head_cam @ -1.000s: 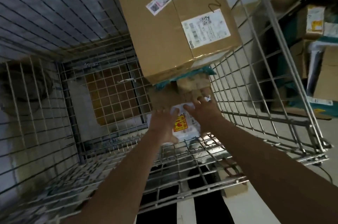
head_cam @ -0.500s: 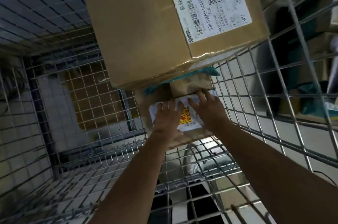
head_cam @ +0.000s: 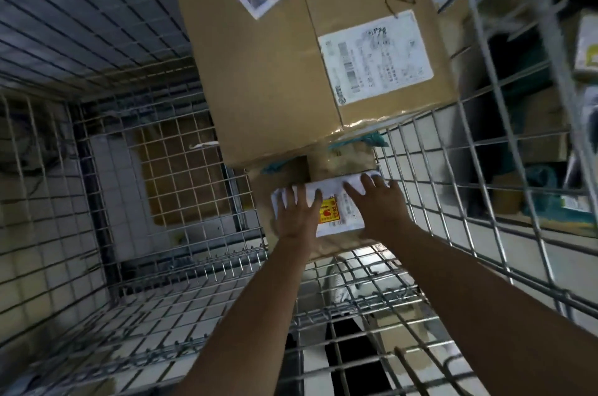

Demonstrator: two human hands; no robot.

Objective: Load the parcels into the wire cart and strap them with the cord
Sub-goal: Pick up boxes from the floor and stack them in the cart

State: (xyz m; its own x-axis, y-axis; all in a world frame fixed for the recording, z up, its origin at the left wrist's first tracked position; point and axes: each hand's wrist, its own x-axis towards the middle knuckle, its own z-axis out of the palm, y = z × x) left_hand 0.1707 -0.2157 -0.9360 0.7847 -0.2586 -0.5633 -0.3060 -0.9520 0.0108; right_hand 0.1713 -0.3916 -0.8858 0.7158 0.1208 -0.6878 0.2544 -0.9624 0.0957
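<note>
Both hands reach down into the grey wire-mesh cart [head_cam: 97, 169] and lie flat on a low brown cardboard parcel [head_cam: 336, 242] that sits on the cart's floor against its right wall. The left hand [head_cam: 299, 213] has its fingers straight and slightly spread, palm down, pressing on the parcel's white shipping label [head_cam: 336, 201], beside a yellow and red sticker [head_cam: 328, 214]. The right hand [head_cam: 377, 201] rests the same way, fingers extended over the label's far edge; neither hand curls round anything. Just beyond the fingertips stands a large brown cardboard box [head_cam: 275, 72] with two white labels, stacked on a smaller box with teal tape [head_cam: 343, 162] in the cart's far right corner. Through the right wall, more cardboard boxes [head_cam: 543, 124] show on shelves outside.
</note>
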